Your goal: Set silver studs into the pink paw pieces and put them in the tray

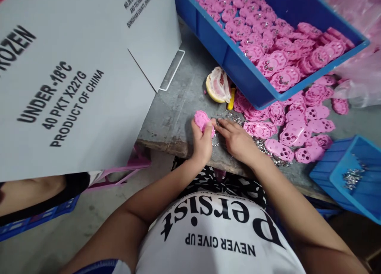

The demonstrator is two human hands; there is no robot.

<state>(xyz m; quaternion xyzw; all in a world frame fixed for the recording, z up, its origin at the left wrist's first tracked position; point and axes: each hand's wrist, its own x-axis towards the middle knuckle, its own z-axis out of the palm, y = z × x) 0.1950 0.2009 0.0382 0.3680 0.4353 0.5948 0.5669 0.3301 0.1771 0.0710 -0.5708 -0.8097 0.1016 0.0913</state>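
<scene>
Pink paw-shaped piece [202, 120] is sitting in my left hand [202, 141], rounded and flat, its far end poking out above my fingers; my grip is closing around its lower part, just above the near edge of the tabletop [175, 107]. My right hand [236, 139] is lying palm down just to the right, fingertips touching a scatter of small silvery metal bits [230, 118] on the grey surface; its grip is loosely spread and I cannot tell whether it is pinching one of them. Bare tabletop is staying open to the left and far side of my hands, up to a big white cardboard sheet [68, 79] leaning over that side. To the right, loose pink pieces [297, 127] are crowding the surface. Far right, a blue bin [238, 67] full of more pink pieces is overhanging them. A peeled fruit segment [218, 87] is resting against the bin's near wall. A small blue tray [354, 178] with metal bits is sitting near right.
</scene>
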